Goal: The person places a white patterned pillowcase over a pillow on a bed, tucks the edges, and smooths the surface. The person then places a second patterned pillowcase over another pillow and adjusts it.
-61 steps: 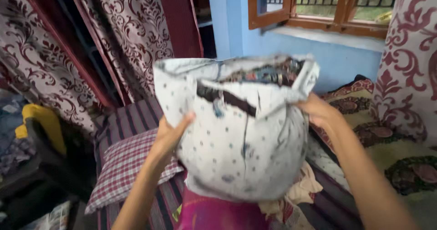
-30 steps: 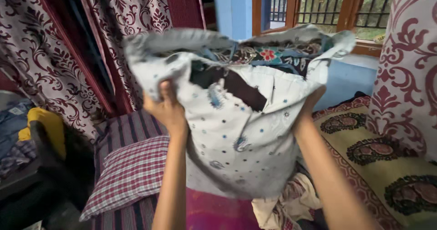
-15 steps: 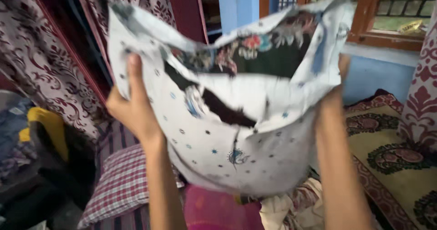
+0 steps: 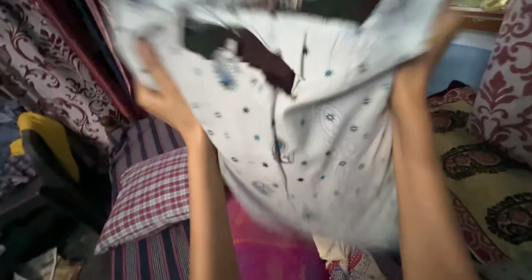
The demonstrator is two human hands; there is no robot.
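Nearest to us, low in the view, lies a magenta cloth (image 4: 266,247) with a rumpled cream and red patterned piece (image 4: 346,260) just to its right, both on the striped bedcover (image 4: 147,252). A red-and-white checked pillow (image 4: 152,199) rests on those stripes at the left.

Above these we hold up a pale grey dotted garment (image 4: 310,158), raised high between both arms, its upper part running out of the top of the frame and blurred with motion. Our left hand (image 4: 160,94) grips the cloth at its left edge, fingers closed around a fold. Our right hand (image 4: 424,64) clutches the right edge; the fingers are largely buried in fabric, so we can only say they are closed on it. A dark lining or panel (image 4: 260,55) shows through the opening near the top.

As for risks, we judge the hem hangs close over the magenta cloth, so it could drag or catch that piece and pull it off the bed. The grips look shallow, at the edges only; a hard shake might slip one side free and let the garment collapse onto the pile. It also blocks much of our sight ahead.

Farther right lies a yellow-green patterned spread (image 4: 487,186). Beyond, at the left, hangs a maroon and white curtain (image 4: 50,75), with a yellow item (image 4: 41,136) below it; at the far right another patterned curtain (image 4: 510,86) hangs beside the blue wall (image 4: 460,64).
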